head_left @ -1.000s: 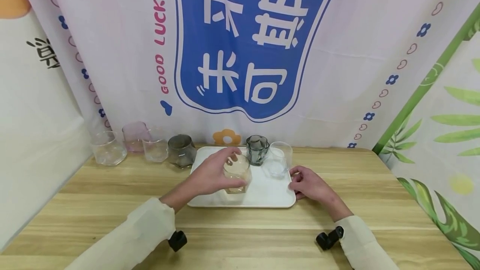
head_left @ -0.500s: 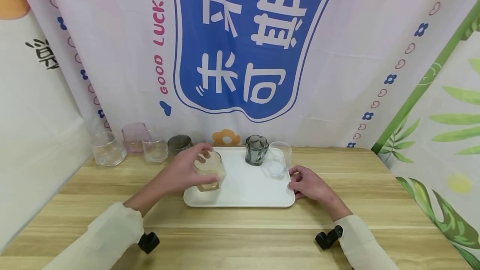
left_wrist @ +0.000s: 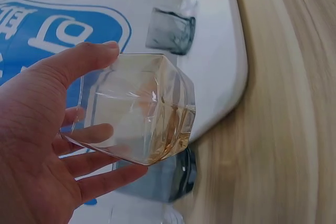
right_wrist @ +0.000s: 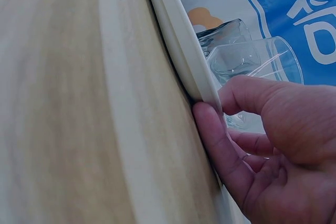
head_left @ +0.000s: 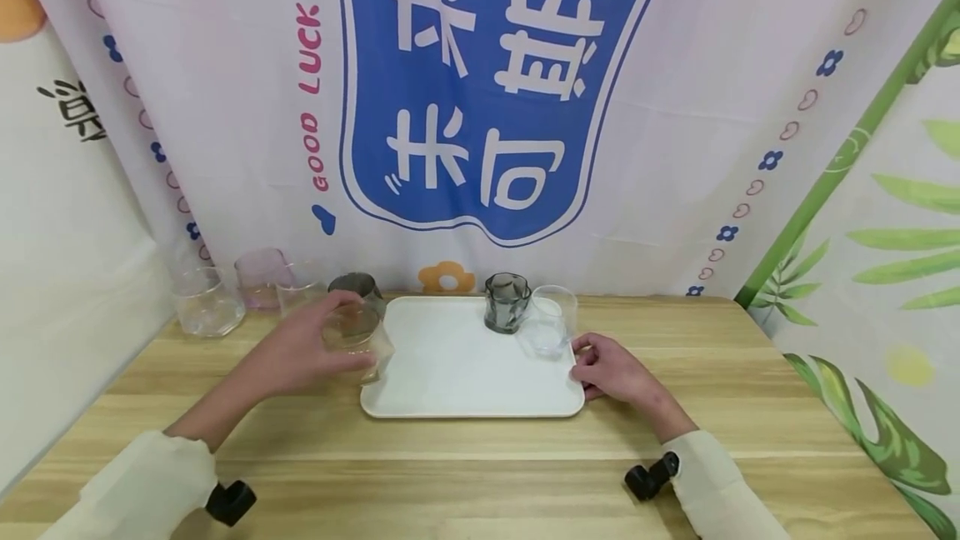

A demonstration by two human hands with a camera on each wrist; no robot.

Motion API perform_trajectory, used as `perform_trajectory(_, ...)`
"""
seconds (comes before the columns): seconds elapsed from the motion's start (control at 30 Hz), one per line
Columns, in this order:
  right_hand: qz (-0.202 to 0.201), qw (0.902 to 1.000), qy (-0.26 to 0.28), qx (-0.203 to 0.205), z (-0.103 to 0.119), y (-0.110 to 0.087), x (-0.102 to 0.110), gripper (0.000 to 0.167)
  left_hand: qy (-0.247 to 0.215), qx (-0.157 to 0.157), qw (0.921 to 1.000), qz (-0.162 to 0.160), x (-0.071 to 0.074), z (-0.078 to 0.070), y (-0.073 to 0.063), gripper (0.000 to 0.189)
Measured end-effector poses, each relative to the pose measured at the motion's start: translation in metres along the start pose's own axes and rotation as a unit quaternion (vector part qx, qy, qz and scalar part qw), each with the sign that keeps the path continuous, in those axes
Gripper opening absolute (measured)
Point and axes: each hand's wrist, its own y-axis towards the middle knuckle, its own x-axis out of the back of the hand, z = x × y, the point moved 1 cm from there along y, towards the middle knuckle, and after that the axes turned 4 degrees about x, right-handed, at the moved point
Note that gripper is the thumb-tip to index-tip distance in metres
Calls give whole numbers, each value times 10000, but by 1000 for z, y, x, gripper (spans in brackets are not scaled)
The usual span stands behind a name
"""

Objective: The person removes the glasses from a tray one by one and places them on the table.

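Observation:
My left hand (head_left: 303,348) grips an amber-tinted glass (left_wrist: 142,108) with thumb on one side and fingers on the other. In the head view that glass is at the left edge of a white tray (head_left: 465,390), in front of a dark grey glass (head_left: 360,286). The tray's right edge is pinched between thumb and fingers of my right hand (head_left: 611,369). On the tray's back right stand a grey-green wavy glass (head_left: 506,302) and a clear glass (head_left: 551,323), side by side.
Left of the dark glass stand a clear glass (head_left: 296,286), a purple glass (head_left: 261,277) and another clear glass (head_left: 208,307). A printed curtain (head_left: 675,148) hangs along the wooden table's (head_left: 480,473) back edge.
My left hand has carried the amber glass leftward, from over the middle of the tray to its left edge. My right hand keeps its hold on the tray's right edge.

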Motion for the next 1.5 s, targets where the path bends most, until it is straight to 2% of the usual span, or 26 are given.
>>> perform_trajectory(0.17,12,10000,-21,36,1,0,0,39,-28,177,9998,56,9,11,-8,87)
perform_trajectory(0.57,-88,9999,-137,-34,0,-1,2,38,-140,222,9996,-92,23,38,-20,80)
perform_trajectory(0.8,-122,9998,-149,-27,0,-1,4,39,-117,271,9995,-85,41,54,-19,78)
perform_trajectory(1.1,6,9999,-2,126,-1,2,2,40,52,680,9977,-46,62,84,-23,76)
perform_trajectory(1.33,-72,10000,-36,41,-1,2,1,40,50,966,9953,-91,69,114,-25,82)
perform_trajectory(1.5,-70,10000,-31,34,-3,2,1,40,84,1278,9917,-118,71,128,-27,90)
